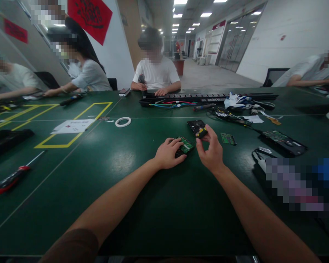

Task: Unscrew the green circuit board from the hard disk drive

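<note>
My left hand (170,153) lies over a small hard drive with a green circuit board (186,145), thumb and fingers round its near left side. Much of that drive is hidden under the palm. Just to the right, my right hand (211,150) pinches a flat black case with yellow marks (196,127), which looks like another hard drive, between thumb and fingers. It is tilted, slightly above or on the table; I cannot tell which. A loose green circuit board (228,138) lies right of that hand.
A larger black device with a green board (285,141) lies at right, near cables. Left are a red-black screwdriver (15,177), a white ring (123,122) and paper (72,126). Across the table, a person (157,71) sits behind a long black rail (186,98); gloves (237,101) lie beyond.
</note>
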A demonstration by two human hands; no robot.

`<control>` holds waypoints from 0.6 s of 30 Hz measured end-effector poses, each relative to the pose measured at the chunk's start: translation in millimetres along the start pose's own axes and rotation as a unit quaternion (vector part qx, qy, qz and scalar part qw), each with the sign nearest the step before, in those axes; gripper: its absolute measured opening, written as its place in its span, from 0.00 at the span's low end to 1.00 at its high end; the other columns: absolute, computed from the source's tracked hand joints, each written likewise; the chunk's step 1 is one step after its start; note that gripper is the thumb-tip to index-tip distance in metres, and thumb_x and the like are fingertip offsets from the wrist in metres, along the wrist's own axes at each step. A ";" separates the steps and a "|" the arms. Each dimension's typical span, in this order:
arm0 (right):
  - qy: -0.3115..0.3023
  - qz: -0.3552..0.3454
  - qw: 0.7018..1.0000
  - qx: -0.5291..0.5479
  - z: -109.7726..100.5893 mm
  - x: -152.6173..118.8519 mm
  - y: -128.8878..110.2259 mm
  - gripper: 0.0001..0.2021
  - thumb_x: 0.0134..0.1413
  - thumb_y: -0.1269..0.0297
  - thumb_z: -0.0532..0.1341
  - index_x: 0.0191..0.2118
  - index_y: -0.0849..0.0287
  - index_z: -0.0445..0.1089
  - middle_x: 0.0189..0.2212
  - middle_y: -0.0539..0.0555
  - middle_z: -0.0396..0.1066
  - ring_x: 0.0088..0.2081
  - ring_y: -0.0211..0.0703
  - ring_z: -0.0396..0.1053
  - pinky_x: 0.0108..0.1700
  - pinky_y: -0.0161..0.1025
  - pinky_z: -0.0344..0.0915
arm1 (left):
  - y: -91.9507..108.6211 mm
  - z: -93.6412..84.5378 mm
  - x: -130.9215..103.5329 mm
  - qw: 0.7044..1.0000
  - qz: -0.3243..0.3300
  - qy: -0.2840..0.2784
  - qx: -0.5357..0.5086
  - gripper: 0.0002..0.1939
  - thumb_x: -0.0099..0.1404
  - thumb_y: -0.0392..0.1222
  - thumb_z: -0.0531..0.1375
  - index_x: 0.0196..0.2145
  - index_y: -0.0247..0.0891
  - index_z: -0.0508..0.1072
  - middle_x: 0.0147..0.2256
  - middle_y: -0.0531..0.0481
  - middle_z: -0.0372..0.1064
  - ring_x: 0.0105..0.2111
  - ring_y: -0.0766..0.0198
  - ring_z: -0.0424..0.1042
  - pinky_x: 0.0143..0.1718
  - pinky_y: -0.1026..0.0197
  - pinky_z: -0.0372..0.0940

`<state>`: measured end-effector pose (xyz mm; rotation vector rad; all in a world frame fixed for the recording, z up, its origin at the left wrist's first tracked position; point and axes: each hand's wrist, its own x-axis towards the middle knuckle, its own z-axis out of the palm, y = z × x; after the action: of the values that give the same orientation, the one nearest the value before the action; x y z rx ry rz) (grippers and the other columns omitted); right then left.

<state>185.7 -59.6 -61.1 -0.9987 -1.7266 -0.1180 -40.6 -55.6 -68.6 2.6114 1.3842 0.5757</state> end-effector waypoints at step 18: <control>-0.003 0.002 1.000 0.027 2.5 0.3 -0.5 0.34 0.67 0.64 0.61 0.73 0.51 0.48 0.63 0.65 0.68 0.51 0.53 0.79 0.55 0.57 0.79 | -0.8 -0.3 -0.1 1.000 0.004 0.000 0.005 0.34 0.68 0.63 0.59 0.65 0.43 0.68 0.68 0.47 0.62 0.65 0.41 0.58 0.64 0.38 0.64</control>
<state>183.6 -58.4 -61.6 -0.9640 -1.7243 -0.0662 -41.4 -55.3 -68.5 2.6250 1.3812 0.5716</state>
